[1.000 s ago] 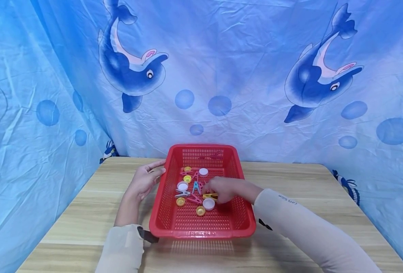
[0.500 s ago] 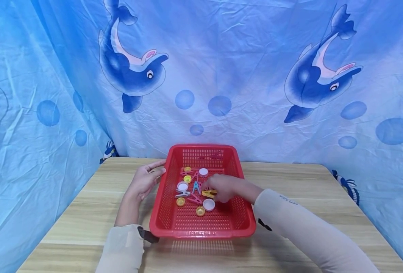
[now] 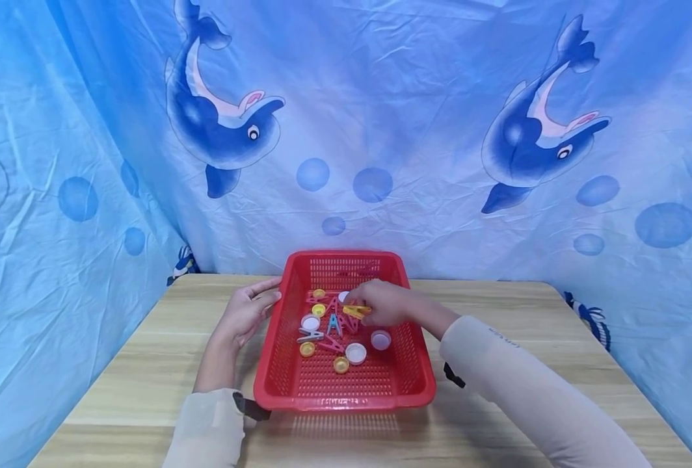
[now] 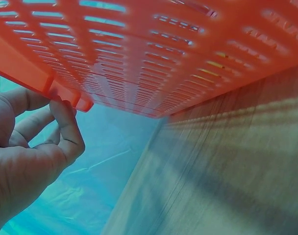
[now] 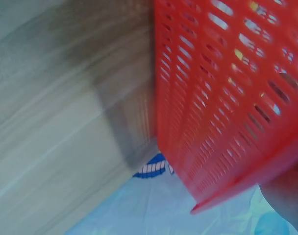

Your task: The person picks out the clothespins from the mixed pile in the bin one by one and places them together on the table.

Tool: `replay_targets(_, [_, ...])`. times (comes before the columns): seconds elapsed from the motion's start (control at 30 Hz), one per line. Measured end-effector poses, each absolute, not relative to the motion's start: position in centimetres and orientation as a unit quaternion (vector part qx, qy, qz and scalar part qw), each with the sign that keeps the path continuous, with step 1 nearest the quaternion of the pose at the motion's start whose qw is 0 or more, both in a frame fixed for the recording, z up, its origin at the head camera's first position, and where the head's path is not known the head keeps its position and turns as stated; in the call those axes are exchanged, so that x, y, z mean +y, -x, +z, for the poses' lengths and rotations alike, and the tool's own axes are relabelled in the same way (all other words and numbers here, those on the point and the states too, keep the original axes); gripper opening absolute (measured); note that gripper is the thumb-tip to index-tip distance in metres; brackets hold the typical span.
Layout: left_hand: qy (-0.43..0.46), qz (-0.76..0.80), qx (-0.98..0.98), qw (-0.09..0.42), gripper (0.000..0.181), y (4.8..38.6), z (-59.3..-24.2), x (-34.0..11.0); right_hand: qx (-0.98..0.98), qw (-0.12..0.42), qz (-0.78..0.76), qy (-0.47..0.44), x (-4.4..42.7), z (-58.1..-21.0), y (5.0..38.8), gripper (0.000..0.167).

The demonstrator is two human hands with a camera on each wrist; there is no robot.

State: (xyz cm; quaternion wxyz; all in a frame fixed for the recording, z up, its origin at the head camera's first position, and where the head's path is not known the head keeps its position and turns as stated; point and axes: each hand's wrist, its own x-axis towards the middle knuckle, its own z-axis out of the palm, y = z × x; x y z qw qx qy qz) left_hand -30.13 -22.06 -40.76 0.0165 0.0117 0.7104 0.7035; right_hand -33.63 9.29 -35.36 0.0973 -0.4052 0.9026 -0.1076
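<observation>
Farther from me than half a second ago sits the right grip (image 3: 384, 302), the yellow clip (image 3: 354, 311) carried along with it; a white cap (image 3: 381, 340) now shows where that grip covered it.

At the left, I see the left grip (image 3: 245, 320) pinching the rim of the red basket (image 3: 346, 403) between thumb and fingers, probably to keep it from sliding on the desk (image 3: 141, 377); inside the left half lie gold caps (image 3: 307, 350), a yellow cap (image 3: 319, 311), a rimmed cap (image 3: 310, 322) and a grey clip (image 3: 309, 336); toward the middle, a blue clip (image 3: 333, 324) sits among pink clips (image 3: 331, 346), all loose in no order I can make out, the walls keeping them together; right of these, the right grip grasps the yellow clip by the fingertips, over the pink clips in the basket's far half, which I take as suiting so small a piece.

Fingers partly cover the far cap (image 3: 343, 296); I cannot tell whether the yellow clip touches anything beneath; the left wrist view gives me only slivers of the contents through the slots; the right wrist view cuts its hand off at the edge, its grasp unseen.
</observation>
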Motion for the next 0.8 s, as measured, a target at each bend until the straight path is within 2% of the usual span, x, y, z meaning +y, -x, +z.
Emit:
replay_targets(0.37, [-0.010, 0.702, 0.712, 0.018, 0.051, 30.1, -40.8, -22.1, 0.901, 0.004, -0.116, 0.419, 12.9, -32.5, 34.5, 0.035])
replay_targets(0.63, [-0.012, 0.706, 0.707, 0.020, 0.050, 29.9, -40.7, -22.1, 0.912, -0.006, -0.169, 0.374, 17.4, -31.3, 35.2, 0.030])
replay_targets(0.8, [-0.014, 0.708, 0.705, 0.019, 0.049, 29.9, -40.6, -22.2, 0.922, -0.038, -0.168, 0.346, 20.6, -31.7, 36.2, 0.031])
